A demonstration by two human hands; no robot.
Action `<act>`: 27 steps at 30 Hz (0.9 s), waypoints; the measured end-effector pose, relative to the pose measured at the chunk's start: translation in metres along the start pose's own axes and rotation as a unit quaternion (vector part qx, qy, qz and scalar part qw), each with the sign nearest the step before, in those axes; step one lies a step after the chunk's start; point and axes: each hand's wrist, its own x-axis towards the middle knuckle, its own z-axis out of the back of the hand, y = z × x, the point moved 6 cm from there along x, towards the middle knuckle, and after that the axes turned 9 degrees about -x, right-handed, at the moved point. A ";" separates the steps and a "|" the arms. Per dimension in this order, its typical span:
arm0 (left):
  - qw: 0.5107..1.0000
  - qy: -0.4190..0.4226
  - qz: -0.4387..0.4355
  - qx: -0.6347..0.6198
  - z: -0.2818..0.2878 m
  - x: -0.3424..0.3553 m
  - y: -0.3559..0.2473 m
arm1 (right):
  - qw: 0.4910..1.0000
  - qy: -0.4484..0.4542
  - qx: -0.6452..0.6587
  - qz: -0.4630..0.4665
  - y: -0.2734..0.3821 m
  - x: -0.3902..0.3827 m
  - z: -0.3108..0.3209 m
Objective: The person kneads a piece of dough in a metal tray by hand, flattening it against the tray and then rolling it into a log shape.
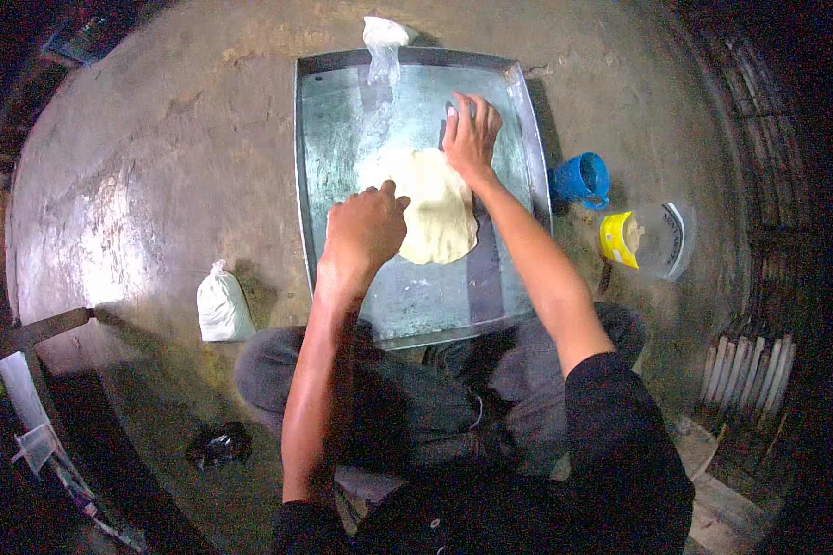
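A flat, pale sheet of dough (435, 217) lies in the middle of a shallow metal tray (412, 310). My left hand (366, 227) is over the dough's left edge, its fingers curled under so that their tips are hidden. Whatever they may hold cannot be made out. Just beyond the dough's far right edge, my right hand (472, 134) is bent over the tray with its fingers apart. A dark patch shows beside its thumb; whether it is shadow or an object is unclear. The tray rests by my crossed legs.
An opened plastic bag of white powder (386, 35) hangs over the tray's far rim. To the right stand a blue mug (581, 178) and a clear tub with a yellow label (619, 238). A tied white bag (224, 307) sits on the floor at left, near a black plastic bag (220, 446).
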 end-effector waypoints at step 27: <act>0.997 -0.065 -0.010 -0.047 0.003 0.001 -0.004 | 0.999 0.019 -0.034 -0.037 0.025 -0.043 0.050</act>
